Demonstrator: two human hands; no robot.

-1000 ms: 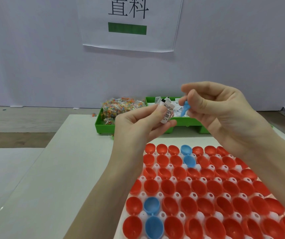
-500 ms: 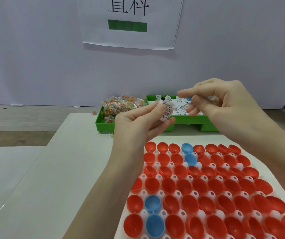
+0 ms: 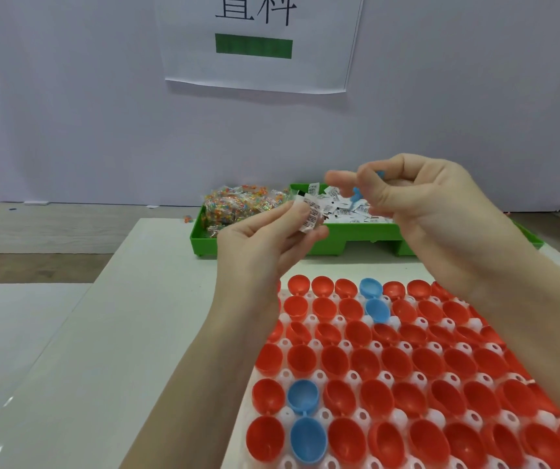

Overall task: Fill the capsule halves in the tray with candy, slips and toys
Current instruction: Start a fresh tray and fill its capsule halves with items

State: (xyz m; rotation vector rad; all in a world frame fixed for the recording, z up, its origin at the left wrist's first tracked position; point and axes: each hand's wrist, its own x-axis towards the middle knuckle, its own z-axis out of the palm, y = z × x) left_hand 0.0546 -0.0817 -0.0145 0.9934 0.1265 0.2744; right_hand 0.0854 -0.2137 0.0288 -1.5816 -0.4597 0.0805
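A white tray [image 3: 305, 412] at the lower right holds several open capsule halves, mostly red [image 3: 334, 358], a few blue [image 3: 303, 396], all looking empty. Above its far edge my left hand [image 3: 265, 245] pinches a few white printed slips [image 3: 310, 216] between thumb and fingers. My right hand [image 3: 420, 204] is just to the right at the same height, fingers curled around a small blue toy [image 3: 356, 194] that pokes out below the fingers. The index finger of that hand reaches toward the slips.
A green bin [image 3: 326, 236] stands behind the hands, with wrapped colourful candy [image 3: 238, 206] in its left part and loose white slips [image 3: 349, 208] in the middle. Its right part is hidden by my right hand. A white wall with a paper sign [image 3: 258, 45] lies behind.
My right hand has shifted slightly; the blue toy shows again under its fingers. My left hand still holds the slips at nearly the same place.
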